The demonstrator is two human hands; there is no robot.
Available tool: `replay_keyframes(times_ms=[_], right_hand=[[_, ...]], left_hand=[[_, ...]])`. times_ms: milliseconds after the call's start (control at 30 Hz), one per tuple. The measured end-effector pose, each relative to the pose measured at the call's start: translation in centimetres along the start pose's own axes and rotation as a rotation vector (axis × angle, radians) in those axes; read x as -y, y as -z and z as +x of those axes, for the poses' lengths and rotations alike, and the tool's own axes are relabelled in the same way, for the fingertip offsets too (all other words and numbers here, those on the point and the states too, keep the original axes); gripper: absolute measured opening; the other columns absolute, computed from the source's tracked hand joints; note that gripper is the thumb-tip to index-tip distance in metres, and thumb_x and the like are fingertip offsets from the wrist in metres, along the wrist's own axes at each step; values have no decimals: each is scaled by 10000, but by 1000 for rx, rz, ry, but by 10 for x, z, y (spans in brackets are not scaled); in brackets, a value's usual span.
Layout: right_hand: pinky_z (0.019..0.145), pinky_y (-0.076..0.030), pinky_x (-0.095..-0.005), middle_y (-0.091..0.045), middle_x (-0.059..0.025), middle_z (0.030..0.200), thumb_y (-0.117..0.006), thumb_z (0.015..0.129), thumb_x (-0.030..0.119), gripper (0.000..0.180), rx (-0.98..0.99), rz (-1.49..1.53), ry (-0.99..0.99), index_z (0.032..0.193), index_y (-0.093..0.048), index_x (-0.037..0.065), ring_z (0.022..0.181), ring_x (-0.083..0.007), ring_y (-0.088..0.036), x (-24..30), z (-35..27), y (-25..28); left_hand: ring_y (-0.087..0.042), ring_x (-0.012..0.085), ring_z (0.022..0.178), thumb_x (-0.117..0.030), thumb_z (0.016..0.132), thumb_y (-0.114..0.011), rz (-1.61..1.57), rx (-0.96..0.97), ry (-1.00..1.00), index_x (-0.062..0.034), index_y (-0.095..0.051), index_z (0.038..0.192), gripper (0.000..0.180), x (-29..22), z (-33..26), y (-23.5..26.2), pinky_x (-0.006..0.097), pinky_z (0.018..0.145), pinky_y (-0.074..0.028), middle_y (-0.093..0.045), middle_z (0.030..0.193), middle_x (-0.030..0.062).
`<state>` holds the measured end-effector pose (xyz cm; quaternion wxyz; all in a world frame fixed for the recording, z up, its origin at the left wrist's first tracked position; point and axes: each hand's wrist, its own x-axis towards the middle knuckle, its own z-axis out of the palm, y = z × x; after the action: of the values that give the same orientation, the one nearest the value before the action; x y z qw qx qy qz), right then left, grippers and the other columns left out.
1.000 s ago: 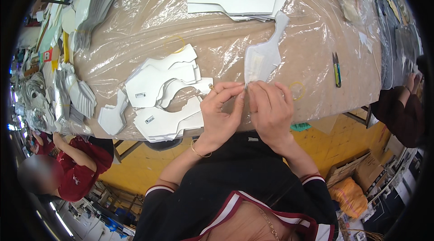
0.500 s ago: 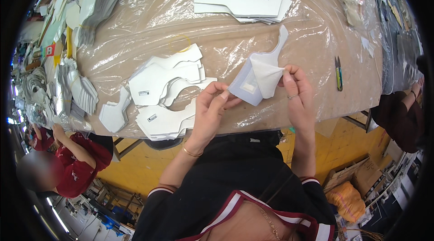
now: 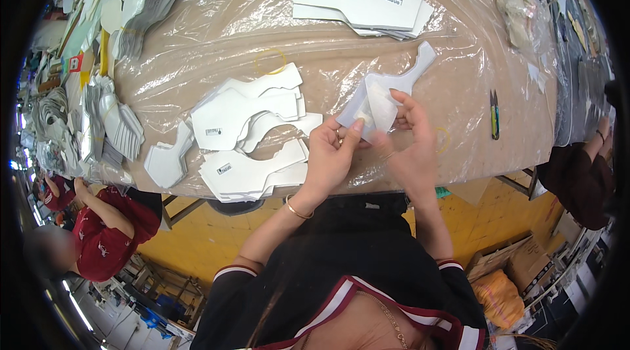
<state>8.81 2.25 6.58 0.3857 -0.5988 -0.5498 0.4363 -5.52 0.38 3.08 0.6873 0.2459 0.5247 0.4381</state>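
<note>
My left hand is closed on the lower left edge of a pale grey-white cut piece, its thumb pressed on top. This flat piece has a broad body and a narrow curved arm reaching up and to the right. A white layer is folded back over its middle, baring part of the greyish face beneath. Against that flap's right side is my right hand, its fingers curved and apart from the thumb, which is blurred by motion.
Stacks of white cut pieces lie at the left and far middle. Thread snips rest to the right. Plastic sheeting covers the table. Bundled pieces crowd its left edge. A person in a red shirt is at left.
My right hand has moved left and down from the flap's raised corner, its thumb now apart. The left thumb has slid farther onto the piece. The view has shifted slightly.
</note>
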Motion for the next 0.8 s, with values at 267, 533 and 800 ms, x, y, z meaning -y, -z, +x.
replay_keyframes(times_ms=[267, 533, 800], right_hand=[[794, -512, -268, -676, -55, 1005, -727, 875, 67, 227, 102, 947, -206, 1074, -627, 22, 912, -117, -638, 19, -16, 30], [642, -496, -215, -681, -23, 891, -611, 839, -13, 215, 164, 157, -500, 1053, -625, 2, 765, -48, -622, -47, 13, 83], [652, -503, -223, -693, -53, 912, -540, 954, -36, 127, -15, 217, -395, 1055, -616, -25, 776, -65, -634, -58, 16, 106]], left_hand=[[-694, 277, 957, -238, 822, -772, 689, 195, -943, -48, -717, 1067, 316, -49, -43, -1, 368, 822, -544, -729, 1059, 124], [-519, 343, 1293, -352, 831, -770, 1223, 145, -966, -68, -581, 1310, 588, -29, -1, 10, 465, 1104, -349, -573, 1382, 154], [-588, 296, 1051, -273, 873, -725, 1251, 206, -759, -76, -605, 1275, 463, -8, 40, -22, 443, 984, -368, -640, 1146, 105]])
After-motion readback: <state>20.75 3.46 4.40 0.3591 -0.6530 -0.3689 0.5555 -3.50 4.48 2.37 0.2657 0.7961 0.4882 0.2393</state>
